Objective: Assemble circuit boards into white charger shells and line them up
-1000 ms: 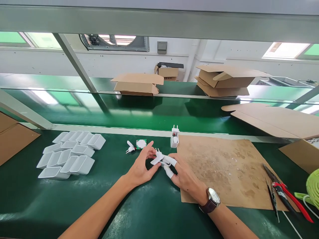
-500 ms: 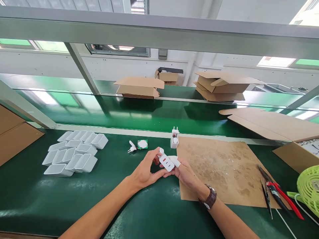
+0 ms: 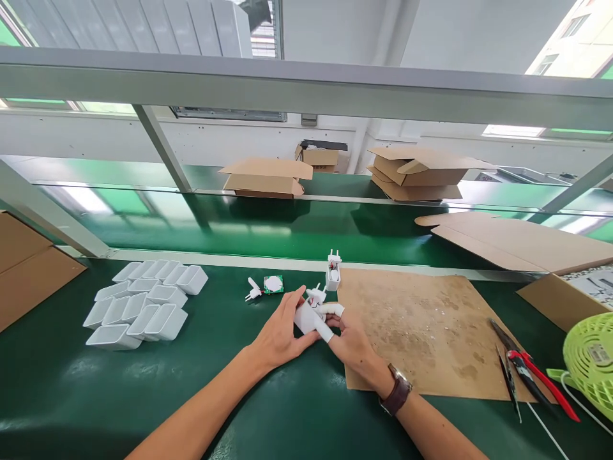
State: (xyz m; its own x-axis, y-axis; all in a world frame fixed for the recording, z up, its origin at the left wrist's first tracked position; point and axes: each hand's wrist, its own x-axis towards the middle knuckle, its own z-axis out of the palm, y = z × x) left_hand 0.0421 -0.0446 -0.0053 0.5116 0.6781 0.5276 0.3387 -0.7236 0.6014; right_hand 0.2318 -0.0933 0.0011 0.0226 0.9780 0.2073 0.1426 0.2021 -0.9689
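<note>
My left hand (image 3: 282, 329) held the white casing (image 3: 303, 318) between thumb and fingers, while my right hand (image 3: 353, 346), thumb and forefinger in white covers (image 3: 332, 309), closed on its right side beside the pinned plug part (image 3: 315, 296). The casing lay between both hands over the green bench (image 3: 268, 415), left of the brown sheet (image 3: 412, 332); beyond it stood a second plug unit (image 3: 332, 278).

No lettering can be read: the dark print (image 3: 324, 169) on the small brown cardboard box (image 3: 320, 157) and the pale label (image 3: 597, 353) on the round lime-green plastic grille (image 3: 582, 333) are too small or blurred.
</note>
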